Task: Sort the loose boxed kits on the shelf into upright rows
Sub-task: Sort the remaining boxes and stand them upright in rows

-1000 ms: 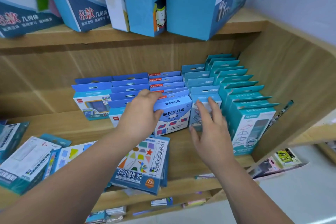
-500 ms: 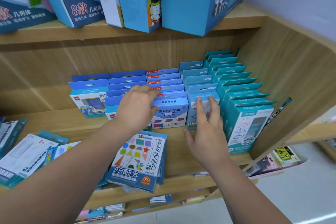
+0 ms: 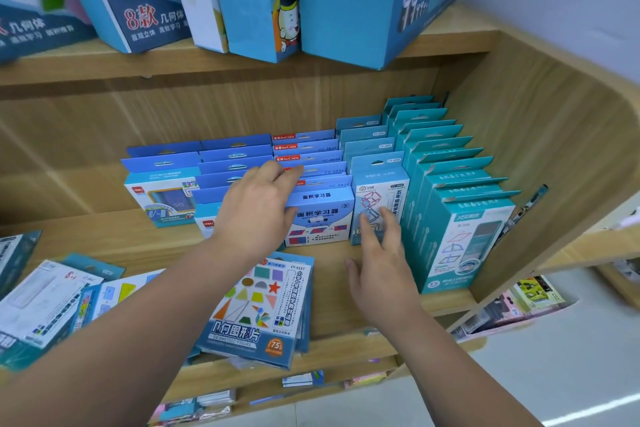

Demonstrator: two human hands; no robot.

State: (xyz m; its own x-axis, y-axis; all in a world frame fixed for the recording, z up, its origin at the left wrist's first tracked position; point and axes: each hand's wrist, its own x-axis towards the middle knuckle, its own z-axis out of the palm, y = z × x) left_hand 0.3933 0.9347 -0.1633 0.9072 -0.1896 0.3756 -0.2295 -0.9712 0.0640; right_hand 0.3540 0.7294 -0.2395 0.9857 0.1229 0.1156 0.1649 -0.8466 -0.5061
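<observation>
Several upright rows of boxed kits stand on the wooden shelf (image 3: 332,291). My left hand (image 3: 256,211) grips the top left corner of the front blue-and-white box (image 3: 320,222), thumb on its face and fingers over the tops behind it. Fingers spread, my right hand (image 3: 381,270) touches the lower front of the light blue box (image 3: 379,194) one row to the right with its fingertips. A tall teal row (image 3: 460,239) stands at the far right. Beneath my left forearm a geometric-shapes kit (image 3: 256,308) lies flat at the shelf's front, with more flat kits (image 3: 45,302) to its left.
Two more blue upright rows (image 3: 162,194) stand left of my left hand. Large blue boxes (image 3: 263,3) lean on the shelf above. The wooden side wall (image 3: 540,135) closes the shelf on the right, with a thin dark item (image 3: 530,204) against it. Lower shelves (image 3: 519,305) hold small packs.
My right hand has slid down the light blue box's front, uncovering most of its face. My left hand stays on the blue-and-white box, which now stands more upright.
</observation>
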